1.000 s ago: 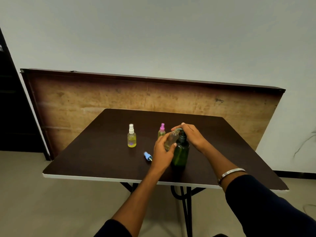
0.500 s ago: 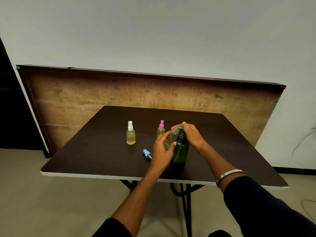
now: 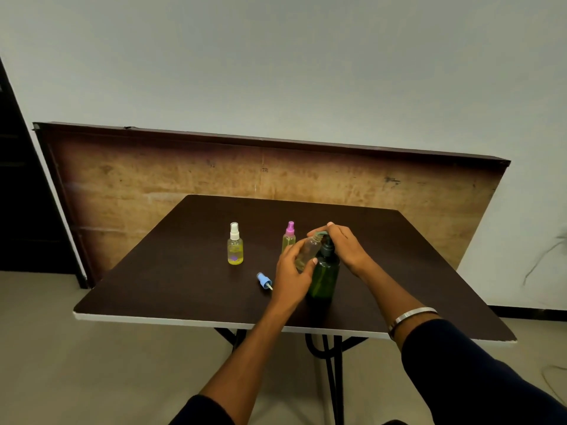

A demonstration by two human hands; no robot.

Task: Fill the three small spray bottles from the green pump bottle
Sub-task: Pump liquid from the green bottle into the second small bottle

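Near the front edge of the dark brown table [image 3: 153, 286], a person's left hand [image 3: 291, 273] grips an uncapped clear small spray bottle [image 3: 307, 253], tilted against the spout of the dark green plastic pump bottle [image 3: 324, 276]; the right hand [image 3: 345, 248] presses on the pump head, fingers draped over it. Little has shifted in the past second, suggesting pumping continues. A white-capped bottle [image 3: 235, 245] and a pink-capped bottle [image 3: 289, 237], both holding yellow liquid, stand toward the centre; a loose blue spray cap [image 3: 264, 280] lies just left of the hand.
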